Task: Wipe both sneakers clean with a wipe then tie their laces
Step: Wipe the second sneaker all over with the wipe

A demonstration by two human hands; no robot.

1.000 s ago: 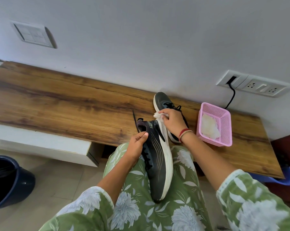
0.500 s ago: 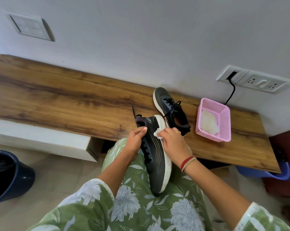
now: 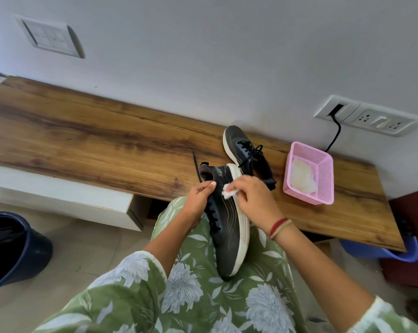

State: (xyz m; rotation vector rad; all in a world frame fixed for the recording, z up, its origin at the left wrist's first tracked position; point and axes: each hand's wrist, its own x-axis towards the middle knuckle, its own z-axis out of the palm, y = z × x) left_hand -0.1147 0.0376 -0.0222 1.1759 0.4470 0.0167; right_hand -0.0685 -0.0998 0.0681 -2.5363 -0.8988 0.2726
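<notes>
Fingertips of our right hand (image 3: pixel 253 200) pinch a small crumpled wipe (image 3: pixel 227 193) against the dark upper of the sneaker on our lap (image 3: pixel 227 231), near its heel. Our left hand (image 3: pixel 198 199) curls round that sneaker's collar, thumb laid on the upper. The sneaker lies on its side, white sole to the right and toe toward us. One loose lace (image 3: pixel 196 164) trails past its heel onto the wooden shelf (image 3: pixel 107 140). Just beyond the heel stands the second sneaker (image 3: pixel 239 145). Farther right of it sits a pink basket (image 3: pixel 326 179) holding more wipes (image 3: pixel 301 176).
</notes>
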